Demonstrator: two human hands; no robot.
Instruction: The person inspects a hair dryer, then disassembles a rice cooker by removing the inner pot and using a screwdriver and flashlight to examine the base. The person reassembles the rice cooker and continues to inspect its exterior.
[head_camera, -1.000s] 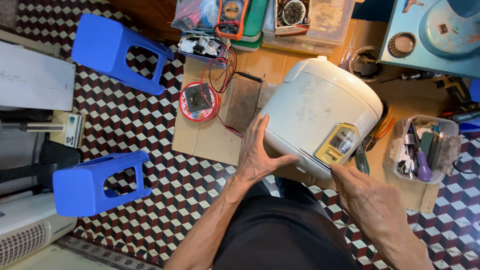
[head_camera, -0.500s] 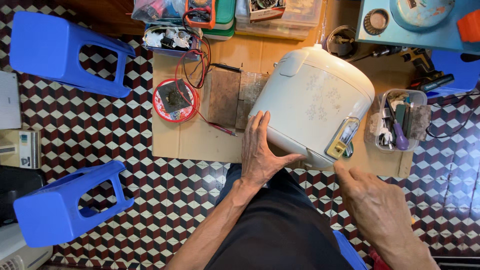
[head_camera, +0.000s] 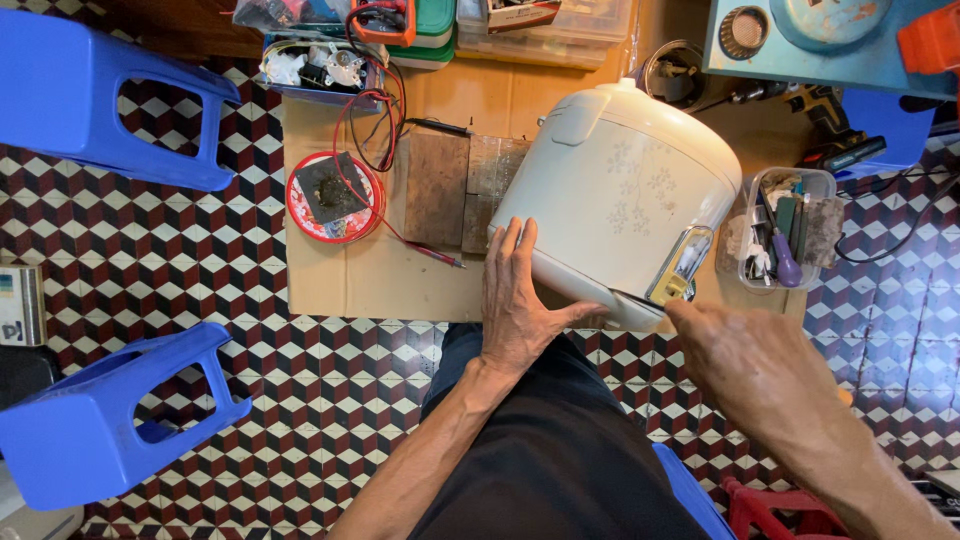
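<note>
A white rice cooker (head_camera: 625, 190) with a faint flower print lies tilted on a sheet of cardboard (head_camera: 400, 280) on the tiled floor. My left hand (head_camera: 520, 300) presses flat against its near left side, fingers pointing away from me. My right hand (head_camera: 745, 365) is at the cooker's lower right corner, its fingertips touching the edge just below the metal control panel (head_camera: 680, 265). What the right fingers grip is hidden by the back of the hand.
Wooden blocks (head_camera: 450, 190) and a round red tin (head_camera: 335, 195) with red wires sit left of the cooker. A clear tub of tools (head_camera: 790, 240) stands to its right. Two blue plastic stools (head_camera: 110, 95) (head_camera: 105, 415) are at the left, parts boxes (head_camera: 440, 25) at the top.
The cooker has shifted slightly toward me and the view has closed in. My right hand has risen from below the cooker to touch its lower right corner. My left hand stays on its side.
</note>
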